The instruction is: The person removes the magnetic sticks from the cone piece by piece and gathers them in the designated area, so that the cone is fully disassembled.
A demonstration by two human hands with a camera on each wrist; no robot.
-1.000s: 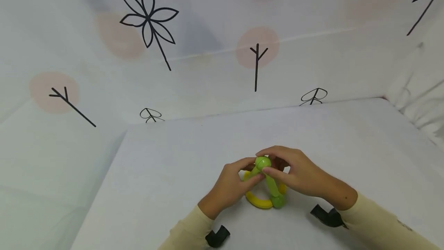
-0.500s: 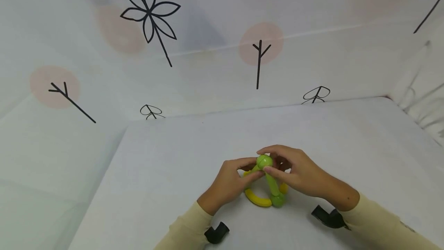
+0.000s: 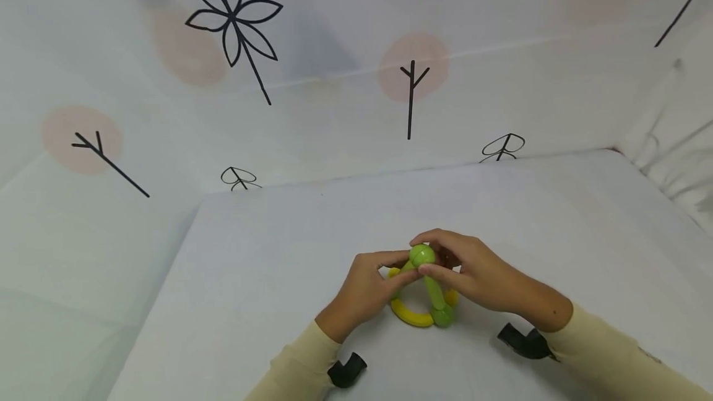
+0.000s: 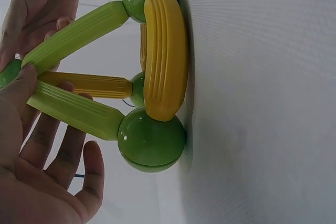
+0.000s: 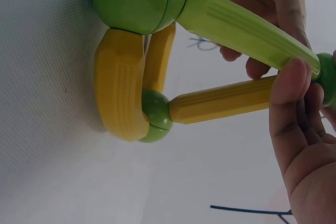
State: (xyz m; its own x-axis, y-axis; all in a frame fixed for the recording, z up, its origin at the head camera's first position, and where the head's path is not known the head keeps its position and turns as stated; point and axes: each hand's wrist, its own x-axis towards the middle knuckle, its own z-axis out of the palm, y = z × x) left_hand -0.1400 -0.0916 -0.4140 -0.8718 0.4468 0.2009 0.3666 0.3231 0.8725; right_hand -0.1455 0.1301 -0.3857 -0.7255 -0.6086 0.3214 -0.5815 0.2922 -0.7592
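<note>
A pyramid of magnetic sticks and balls stands on the table. Its base has yellow curved sticks (image 3: 412,315) joined by green balls (image 4: 152,142). Two light green sticks (image 4: 79,114) and one yellow straight stick (image 5: 223,99) rise to a green ball (image 3: 422,255) at the top. My left hand (image 3: 364,286) pinches the upper end of a light green stick, just below that ball. From the other side, my right hand (image 3: 473,268) holds the top ball, its thumb near the joint. Fingers partly cover where the sticks meet.
The table's white cover (image 3: 267,277) spreads around the pyramid. Behind it rises a white cloth wall (image 3: 334,122) printed with black plant drawings and pink spots. Black pieces (image 3: 348,370) sit at both wrists, beside the cream sleeves (image 3: 301,357).
The head view has shifted slightly. Both hands keep the same hold at the top of the pyramid, and its shape looks unchanged.
</note>
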